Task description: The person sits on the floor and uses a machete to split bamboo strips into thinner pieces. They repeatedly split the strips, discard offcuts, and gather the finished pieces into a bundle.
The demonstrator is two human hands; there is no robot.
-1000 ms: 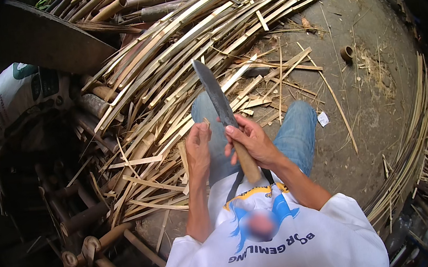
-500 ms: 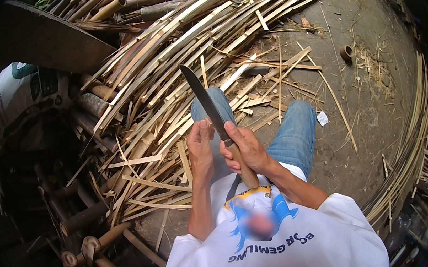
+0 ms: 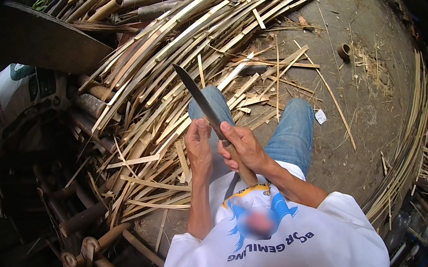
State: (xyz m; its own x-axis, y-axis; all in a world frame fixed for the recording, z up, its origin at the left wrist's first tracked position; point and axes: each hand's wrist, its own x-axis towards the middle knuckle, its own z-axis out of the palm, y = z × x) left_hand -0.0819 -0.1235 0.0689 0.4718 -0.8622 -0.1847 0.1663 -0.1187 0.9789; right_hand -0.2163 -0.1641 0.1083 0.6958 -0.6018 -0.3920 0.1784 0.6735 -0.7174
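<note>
My right hand [image 3: 243,148] is wrapped round the wooden handle of a long knife [image 3: 201,103]. Its dark blade slants up and away to the left, over my left knee, with the thumb lying near the base of the blade. Just left of the blade is my left hand [image 3: 198,145], raised with thumb and fingers pinched together. Whatever may be between those fingertips is too small to make out. Split bamboo strips [image 3: 163,107] lie in a thick heap beyond and to the left of both hands.
Bamboo offcuts [image 3: 255,100] litter the ground past my knees. Farther right are a short bamboo ring [image 3: 343,51] and a white scrap [image 3: 320,116]. A bamboo frame [image 3: 108,246] stands at lower left, below a white sack [image 3: 16,108]. More thin strips [image 3: 407,159] curve along the right.
The knife tip has swung slightly left in my right hand. My left hand keeps its pinch beside the blade, and the whole view has shifted a little.
</note>
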